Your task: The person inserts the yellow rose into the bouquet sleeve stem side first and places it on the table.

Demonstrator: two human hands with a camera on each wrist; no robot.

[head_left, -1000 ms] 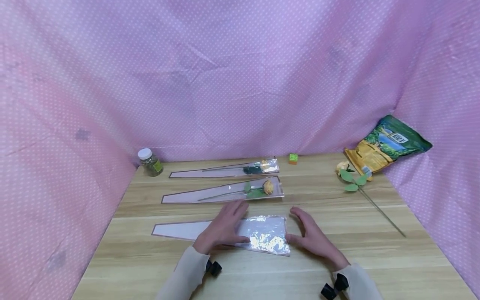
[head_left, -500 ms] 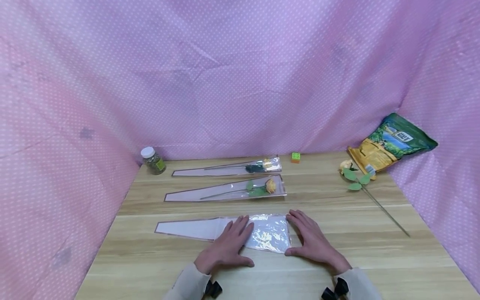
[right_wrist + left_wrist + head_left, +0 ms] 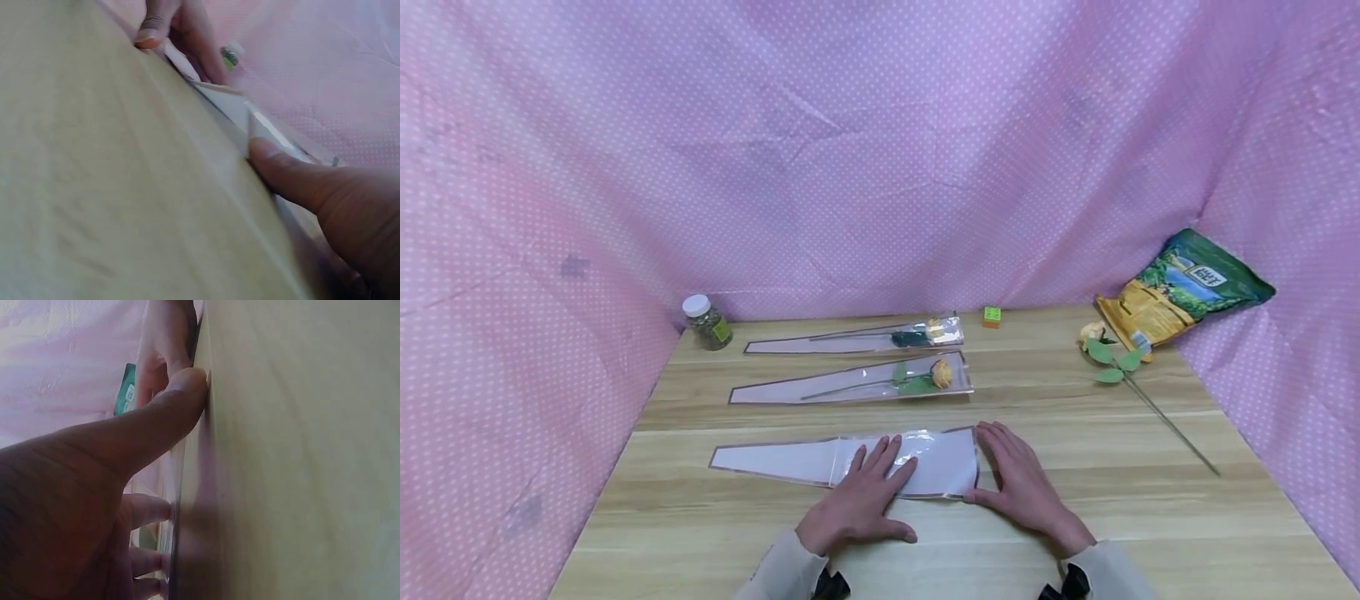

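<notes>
In the head view, a tapered white flower sleeve (image 3: pixel 775 460) with a dark border and clear film lies at the table's front middle. My left hand (image 3: pixel 865 496) rests on it with fingers spread, the thumb apart on the wood. At the wide end is my right hand (image 3: pixel 1022 487), fingertips at the far corner and thumb at the near one. The right wrist view shows that thumb (image 3: pixel 269 153) against the sleeve's edge, where the white sheet (image 3: pixel 228 100) stands raised and bent. Behind lie two similar sleeves, each with a yellow rose (image 3: pixel 941 373) (image 3: pixel 934 328) inside.
A loose artificial rose (image 3: pixel 1108 354) with a long stem lies at the right, beside a green and yellow bag (image 3: pixel 1183 287). A white-lidded jar (image 3: pixel 707 323) stands at the back left, a small green and orange block (image 3: pixel 992 317) at the back. Pink dotted cloth (image 3: pixel 880 167) surrounds the table.
My left hand has come down nearer and flattened on the sleeve. The right hand has closed in on the wide end, which now looks plain white where it was shiny film.
</notes>
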